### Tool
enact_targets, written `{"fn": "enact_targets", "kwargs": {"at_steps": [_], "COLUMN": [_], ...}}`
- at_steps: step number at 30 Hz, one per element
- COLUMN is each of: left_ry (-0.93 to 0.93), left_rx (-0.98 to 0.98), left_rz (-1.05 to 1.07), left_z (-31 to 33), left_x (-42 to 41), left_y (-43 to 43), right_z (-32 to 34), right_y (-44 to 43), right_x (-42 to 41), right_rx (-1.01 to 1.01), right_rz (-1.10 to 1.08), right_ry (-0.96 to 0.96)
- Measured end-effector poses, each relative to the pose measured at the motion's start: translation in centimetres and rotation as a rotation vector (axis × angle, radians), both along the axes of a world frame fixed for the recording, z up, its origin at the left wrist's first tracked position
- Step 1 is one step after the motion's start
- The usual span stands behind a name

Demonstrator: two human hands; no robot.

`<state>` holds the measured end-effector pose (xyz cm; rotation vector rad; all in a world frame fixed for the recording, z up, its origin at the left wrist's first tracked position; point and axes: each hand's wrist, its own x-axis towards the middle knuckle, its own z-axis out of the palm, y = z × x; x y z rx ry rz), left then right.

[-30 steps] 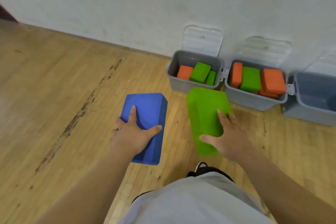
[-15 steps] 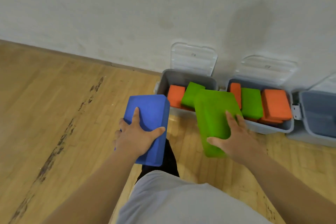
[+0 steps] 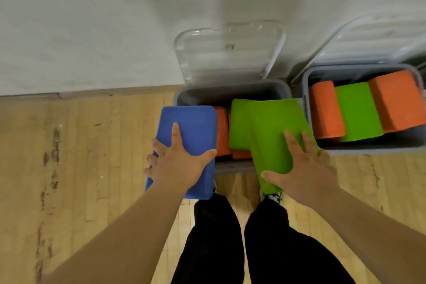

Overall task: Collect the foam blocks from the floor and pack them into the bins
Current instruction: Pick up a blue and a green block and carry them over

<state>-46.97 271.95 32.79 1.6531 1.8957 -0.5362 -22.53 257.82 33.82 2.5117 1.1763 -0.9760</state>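
Observation:
My left hand (image 3: 175,165) grips a blue foam block (image 3: 191,131) held over the left front corner of a grey bin (image 3: 232,90). My right hand (image 3: 302,170) grips a green foam block (image 3: 274,131) above the same bin's right side. Inside that bin lie an orange block (image 3: 222,131) and another green block (image 3: 238,127), partly hidden by the held ones. A second grey bin (image 3: 368,148) to the right holds two orange blocks (image 3: 327,113) (image 3: 396,101) with a green block (image 3: 357,113) between them.
Both bins stand against a white wall (image 3: 92,18), their clear lids (image 3: 228,53) leaning open on it. Wooden floor (image 3: 80,157) stretches to the left. My legs in black trousers (image 3: 214,242) stand just in front of the left bin.
I have stepped up to the bins. Both hands have carried their blocks forward, from in front of the left bin to over it. The view now looks more steeply down.

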Motion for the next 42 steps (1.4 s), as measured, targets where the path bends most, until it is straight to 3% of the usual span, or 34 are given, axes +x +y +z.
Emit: {"fn": "enact_targets", "kwargs": {"at_steps": [5,9,14,21,26,30,35,42], "left_ry": [-0.021,-0.023,-0.080,-0.049,-0.071,-0.067,-0.007,-0.024], "left_rx": [-0.047,-0.069,-0.039,-0.103,-0.121,-0.088,-0.069,0.047], "left_rz": [0.019,0.052,0.062,-0.181,-0.193,-0.250,-0.430,-0.729], "left_z": [-13.4,-21.3,-28.4,-32.8,-29.5,-22.5,-9.4,11.1], "left_x": [3.5,5.3,7.6,6.6,5.2,3.2,0.8,0.7], "left_y": [4.2,5.2,5.7,3.9,3.4,1.7,0.7,-0.2], "right_z": [-13.4,-20.0,-25.8,-28.1,-26.3,-21.3,-10.5,8.0], "right_y": [6.5,8.1,8.8,8.6,8.7,7.9,4.3,-3.1], "right_x": [0.6,1.5,1.4,1.2,1.5,1.3,-0.7,-3.6], "right_rx": [0.012,-0.013,0.009,-0.077,-0.085,-0.068,-0.075,-0.051], "right_rz": [0.011,0.027,0.056,0.165,0.136,0.104,0.033,-0.284], "right_ry": [-0.040,-0.063,-0.026,0.029,0.089,0.109,0.088,0.132]}}
